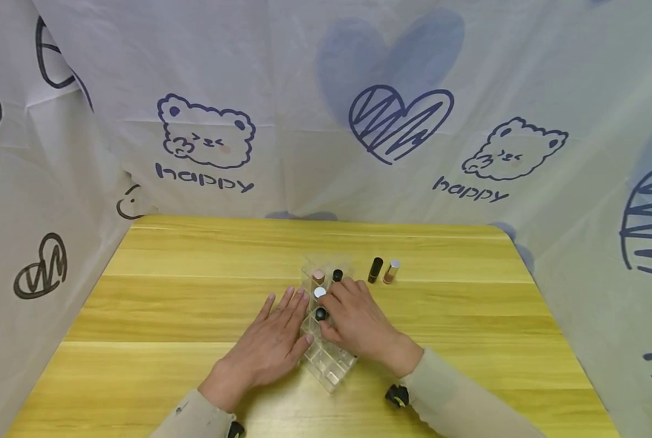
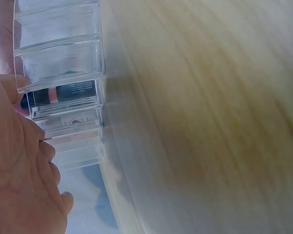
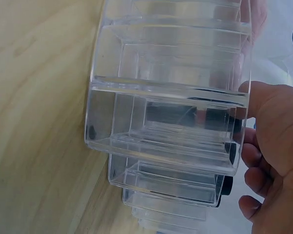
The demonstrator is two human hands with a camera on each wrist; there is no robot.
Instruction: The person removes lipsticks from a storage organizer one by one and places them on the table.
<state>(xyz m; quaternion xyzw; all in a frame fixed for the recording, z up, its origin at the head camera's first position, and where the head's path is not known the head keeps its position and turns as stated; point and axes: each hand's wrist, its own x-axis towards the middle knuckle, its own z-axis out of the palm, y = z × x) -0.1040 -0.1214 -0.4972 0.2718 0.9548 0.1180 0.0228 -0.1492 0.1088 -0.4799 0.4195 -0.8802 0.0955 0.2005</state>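
A clear lipstick organizer with rows of stepped compartments stands on the table between both hands. My left hand lies along its left side, fingers spread and nearly straight. From the right, my right hand reaches over it with bent fingers. Its thumb and index finger pinch the top of a black lipstick, whose body with a pinkish band shows inside a compartment in the left wrist view. Behind that one stand a white-capped lipstick, a pinkish-capped lipstick and another black-capped lipstick.
Right of the organizer's far end, a black lipstick tube and a silver-capped tube stand on the yellow wood-grain table. A pale printed cloth hangs behind the table and along both sides.
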